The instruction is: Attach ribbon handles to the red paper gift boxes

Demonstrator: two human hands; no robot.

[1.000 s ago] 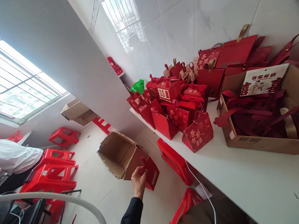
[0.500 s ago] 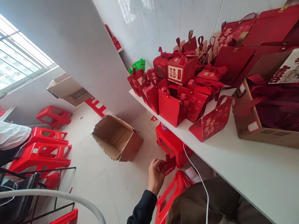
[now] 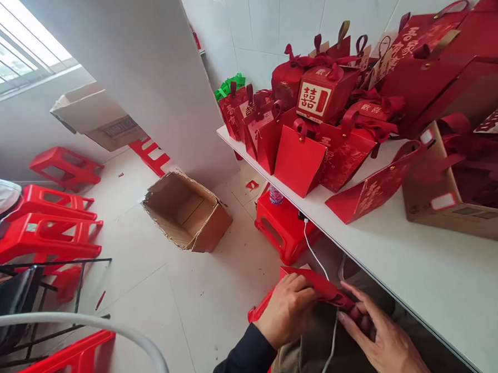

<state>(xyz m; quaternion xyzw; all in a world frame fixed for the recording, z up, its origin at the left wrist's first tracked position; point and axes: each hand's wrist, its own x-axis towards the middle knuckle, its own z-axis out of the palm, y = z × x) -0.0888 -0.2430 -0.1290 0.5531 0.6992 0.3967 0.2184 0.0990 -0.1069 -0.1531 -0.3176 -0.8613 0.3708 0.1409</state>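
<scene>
Low in front of me, over my lap, a red gift box (image 3: 321, 284) lies between both hands, looking flat or partly folded. My left hand (image 3: 289, 308) grips its near left part, with the fingers curled over the edge. At the box's right end, my right hand (image 3: 377, 331) holds the dark red ribbon-handle end between thumb and fingers. Part of the box is hidden behind the hands. A white cable (image 3: 332, 338) hangs from the table edge close to them.
Many red gift boxes (image 3: 300, 159) stand on the white table (image 3: 437, 277). A carton of ribbons (image 3: 463, 220) is at the right. An open cardboard box (image 3: 207, 227) sits on the floor by a red stool (image 3: 280, 232). A grey curved tube (image 3: 115, 332) crosses the lower left.
My left hand has moved right with the red gift box, toward my lap. My right hand has come into view and taken hold of its other end. The view has shifted slightly.
</scene>
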